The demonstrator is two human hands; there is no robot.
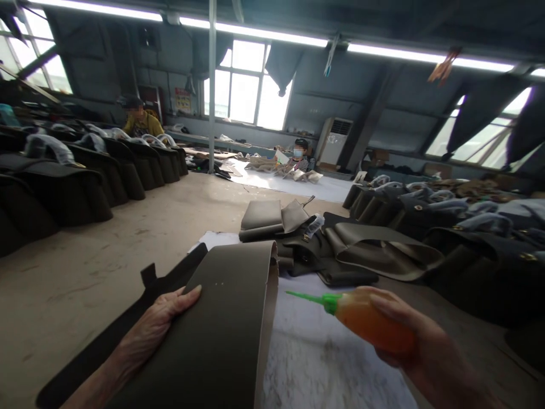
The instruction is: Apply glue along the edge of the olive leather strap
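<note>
My left hand [164,318] grips the side of a dark olive leather bag body [230,307], its thumb flat on the upper face and its other fingers hidden behind. A long dark flap with a small tab [149,275] lies along the left of it. The pale raw edge of the leather faces right. In my right hand [409,335] is a squeeze glue bottle [366,318] of orange-brown liquid, its fingers wrapped round it. The green nozzle points left, its tip a little apart from the leather edge.
Under the work lies a white sheet [323,363] on the tan table [128,238]. Folded leather pieces [383,247] are heaped ahead. Rows of dark bags [63,187] with wrapped handles stand left and right. Two co-workers sit farther back, one in a yellow top [151,125]. A pole [212,85] rises beyond the table.
</note>
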